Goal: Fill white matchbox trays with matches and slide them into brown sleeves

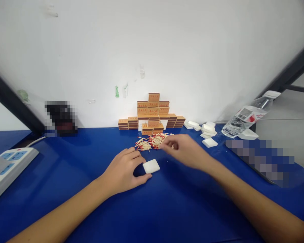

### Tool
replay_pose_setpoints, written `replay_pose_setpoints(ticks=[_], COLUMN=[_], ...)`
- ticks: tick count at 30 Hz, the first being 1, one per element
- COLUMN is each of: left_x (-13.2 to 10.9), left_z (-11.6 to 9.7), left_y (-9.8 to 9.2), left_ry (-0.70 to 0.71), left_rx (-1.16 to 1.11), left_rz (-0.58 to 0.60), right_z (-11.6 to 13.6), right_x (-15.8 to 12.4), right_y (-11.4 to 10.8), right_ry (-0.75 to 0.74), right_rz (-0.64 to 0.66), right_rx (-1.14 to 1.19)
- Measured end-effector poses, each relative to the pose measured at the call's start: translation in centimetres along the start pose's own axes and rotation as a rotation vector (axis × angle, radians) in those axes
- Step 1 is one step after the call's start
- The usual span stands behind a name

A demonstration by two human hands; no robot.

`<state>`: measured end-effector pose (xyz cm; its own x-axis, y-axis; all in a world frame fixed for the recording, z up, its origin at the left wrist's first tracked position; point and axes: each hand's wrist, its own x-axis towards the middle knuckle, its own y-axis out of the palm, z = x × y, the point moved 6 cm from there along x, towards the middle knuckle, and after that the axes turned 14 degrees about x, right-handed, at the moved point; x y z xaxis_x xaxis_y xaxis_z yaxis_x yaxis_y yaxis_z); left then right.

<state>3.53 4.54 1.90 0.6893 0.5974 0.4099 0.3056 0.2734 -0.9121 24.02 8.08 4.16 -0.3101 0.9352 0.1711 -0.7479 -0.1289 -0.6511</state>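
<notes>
A small white matchbox tray [151, 166] lies on the blue table in front of me. My left hand [128, 168] curves around its left end, with the thumb at the near edge and the fingers at the far side. Just beyond is a loose heap of red-tipped matches [154, 140]. At the heap's right edge, my right hand [184, 150] has its fingertips pressed together in a pinch; whatever may be between them is too small to make out. Behind the heap, orange matchboxes [153, 111] stand stacked in a stepped pile against the wall.
Several white trays [209, 130] lie scattered right of the matchboxes. A clear water bottle [249, 114] leans at the right, above a blurred-out flat object [260, 162]. A power strip [12, 162] sits at the left, and a blurred dark object [60, 118] stands by the wall.
</notes>
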Motion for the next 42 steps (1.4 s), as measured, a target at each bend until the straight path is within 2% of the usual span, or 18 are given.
replay_pose_setpoints(ticks=[2,4,6,8,13,18,31,34,36,39,42], left_x=[0.0,0.0,-0.1,-0.1,0.0,-0.1,-0.1,0.0,0.0,0.1,0.0], left_z=[0.1,0.1,0.1,0.2,0.2,0.3,0.5,0.7,0.7,0.8,0.7], left_y=[0.2,0.2,0.1,0.1,0.4,0.4,0.2,0.1,0.1,0.1,0.1], left_ry=[0.003,-0.001,-0.002,-0.002,0.005,0.013,-0.001,-0.018,-0.029,-0.036,-0.039], left_rx=[-0.012,-0.014,-0.016,-0.021,-0.037,-0.034,-0.015,-0.014,-0.012,-0.013,-0.015], left_rz=[0.019,0.024,0.019,0.015,0.033,0.039,-0.007,-0.014,-0.013,-0.017,-0.022], right_z=[-3.1,-5.8,-7.6,-8.4,-8.0,-7.6,-6.6,-5.3,-3.9,-1.1,1.3], right_x=[1.2,2.1,2.5,2.7,2.8,2.8,2.5,2.2,1.9,0.8,-0.5], right_y=[-3.4,-5.4,-6.1,-5.8,-4.2,-4.0,-7.1,-6.4,-5.1,-1.8,1.3], right_ry=[0.036,0.049,0.055,0.046,0.013,-0.024,-0.032,-0.077,-0.115,-0.193,-0.282], right_rz=[-0.101,-0.057,-0.012,0.027,0.051,0.056,-0.024,-0.032,-0.001,0.150,0.277], right_rx=[-0.242,-0.325,-0.321,-0.299,-0.308,-0.365,-0.393,-0.295,-0.190,-0.036,-0.008])
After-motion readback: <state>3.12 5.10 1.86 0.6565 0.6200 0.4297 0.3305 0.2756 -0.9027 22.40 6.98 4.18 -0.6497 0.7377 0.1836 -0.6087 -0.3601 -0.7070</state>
